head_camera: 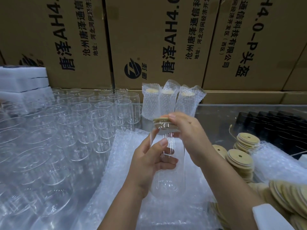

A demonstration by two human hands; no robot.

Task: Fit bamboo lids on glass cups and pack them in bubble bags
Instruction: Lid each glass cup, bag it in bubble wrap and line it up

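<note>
While the left hand wraps its grip around the glass cup, the cup stands upright above the flat bubble bags, long axis vertical and mouth upward. On that mouth the right hand pinches a bamboo lid. Three bagged cups stand behind; stacked lids lie right.

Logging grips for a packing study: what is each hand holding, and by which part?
The left hand grips the glass cup around its middle. The right hand pinches the bamboo lid by its edge at the cup's mouth.
</note>
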